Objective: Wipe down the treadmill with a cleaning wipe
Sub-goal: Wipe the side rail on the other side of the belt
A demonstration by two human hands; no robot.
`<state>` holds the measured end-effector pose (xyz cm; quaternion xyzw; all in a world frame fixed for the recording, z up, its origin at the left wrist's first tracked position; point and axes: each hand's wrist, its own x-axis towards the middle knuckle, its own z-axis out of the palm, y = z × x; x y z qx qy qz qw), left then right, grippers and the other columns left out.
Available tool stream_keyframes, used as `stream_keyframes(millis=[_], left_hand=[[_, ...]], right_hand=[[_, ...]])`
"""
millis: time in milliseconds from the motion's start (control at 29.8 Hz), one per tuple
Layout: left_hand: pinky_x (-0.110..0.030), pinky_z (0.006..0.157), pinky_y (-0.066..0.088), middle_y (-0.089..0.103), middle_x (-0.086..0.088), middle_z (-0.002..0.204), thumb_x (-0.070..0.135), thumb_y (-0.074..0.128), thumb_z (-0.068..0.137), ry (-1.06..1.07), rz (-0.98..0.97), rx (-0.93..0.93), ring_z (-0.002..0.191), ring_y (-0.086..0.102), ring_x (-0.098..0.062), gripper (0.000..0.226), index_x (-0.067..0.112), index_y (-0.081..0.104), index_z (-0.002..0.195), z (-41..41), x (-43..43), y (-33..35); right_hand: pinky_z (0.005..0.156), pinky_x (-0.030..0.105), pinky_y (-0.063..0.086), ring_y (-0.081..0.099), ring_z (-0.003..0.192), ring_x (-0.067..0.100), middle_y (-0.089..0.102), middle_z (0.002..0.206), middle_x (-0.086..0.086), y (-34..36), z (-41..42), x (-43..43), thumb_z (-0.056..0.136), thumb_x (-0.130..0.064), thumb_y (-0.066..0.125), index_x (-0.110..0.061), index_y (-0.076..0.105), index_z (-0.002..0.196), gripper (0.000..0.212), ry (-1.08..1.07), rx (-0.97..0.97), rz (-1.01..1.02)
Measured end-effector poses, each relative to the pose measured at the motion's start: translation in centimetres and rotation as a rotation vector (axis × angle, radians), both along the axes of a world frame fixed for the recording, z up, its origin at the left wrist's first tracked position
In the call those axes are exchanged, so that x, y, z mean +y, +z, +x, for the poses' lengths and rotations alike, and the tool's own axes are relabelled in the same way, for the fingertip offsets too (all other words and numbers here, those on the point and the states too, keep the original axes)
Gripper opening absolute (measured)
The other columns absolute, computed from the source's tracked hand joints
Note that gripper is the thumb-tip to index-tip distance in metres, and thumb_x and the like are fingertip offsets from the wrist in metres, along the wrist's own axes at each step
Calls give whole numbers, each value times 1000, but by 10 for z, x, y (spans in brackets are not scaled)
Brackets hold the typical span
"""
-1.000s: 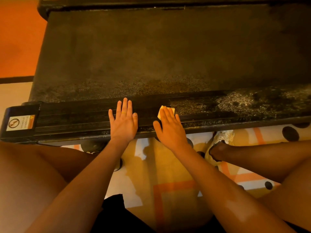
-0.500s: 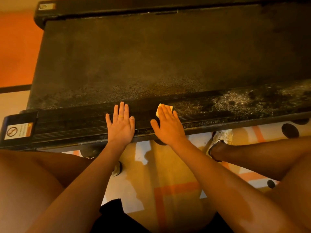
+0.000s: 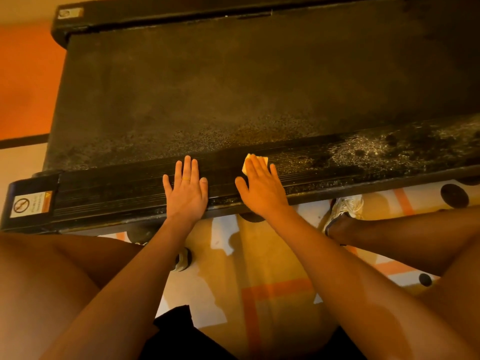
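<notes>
Head view: pressing cleaning wipe (image 3: 255,162) flat onto treadmill (image 3: 233,87) near side rail (image 3: 337,175), mid-length, under right hand (image 3: 262,188), fingers straight. Bracing w/ left hand (image 3: 186,189), flat, holding nothing. Best: press evenly, stroke along ribs toward speckled right stretch. Warning sticker (image 3: 32,203) at near-left corner: prohibition symbol, text unreadable.

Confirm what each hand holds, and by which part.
Right hand presses the wipe flat onto the treadmill's side rail under straight fingers, covering all but its far edge; no grip. Left hand lies flat on the rail, holding nothing.
</notes>
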<state>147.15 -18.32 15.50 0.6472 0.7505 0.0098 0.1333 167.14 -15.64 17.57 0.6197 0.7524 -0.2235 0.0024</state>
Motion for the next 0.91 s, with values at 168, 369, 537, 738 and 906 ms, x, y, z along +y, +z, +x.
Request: stream_keyframes(millis=[168, 369, 537, 738, 906], left_hand=[[-56, 123, 0, -5, 0, 169, 43, 12, 107, 4, -15, -11, 155, -8, -22, 60, 19, 2, 161, 1, 0, 1], [-56, 122, 0, -3, 0, 169, 43, 12, 107, 8, 24, -3, 155, -7, -22, 60, 18, 4, 161, 1, -1, -3], [-55, 122, -2, -8, -1, 168, 44, 11, 107, 7, -22, 4, 154, -11, -22, 60, 19, -1, 161, 1, 0, 1], [-55, 122, -3, -6, -1, 168, 43, 11, 107, 14, 12, 0, 154, -10, -22, 60, 18, 1, 161, 4, -3, 1], [-56, 122, -3, -9, -1, 168, 44, 11, 107, 4, -36, -8, 154, -12, -22, 61, 18, -1, 161, 2, 0, 4]], right_hand=[[125, 44, -5, -5, 156, 22, -1, 170, 6, 0, 12, -12, 107, -50, 24, -14, 2, 162, 70, 21, -6, 5], [126, 43, -4, -5, 156, 21, -2, 170, 5, 1, 24, -32, 106, -51, 24, -14, -1, 162, 71, 74, -47, 10], [126, 45, -3, -6, 156, 22, -4, 170, 7, 7, 18, 17, 107, -50, 24, -11, -2, 161, 72, 74, -61, -54], [126, 41, -4, -9, 155, 21, -7, 169, 4, 5, 34, -45, 105, -54, 26, -15, -5, 161, 75, 40, 1, -37], [126, 44, -3, -7, 156, 23, -4, 169, 8, 6, 17, 10, 106, -54, 26, -11, -2, 161, 75, 0, -29, -65]])
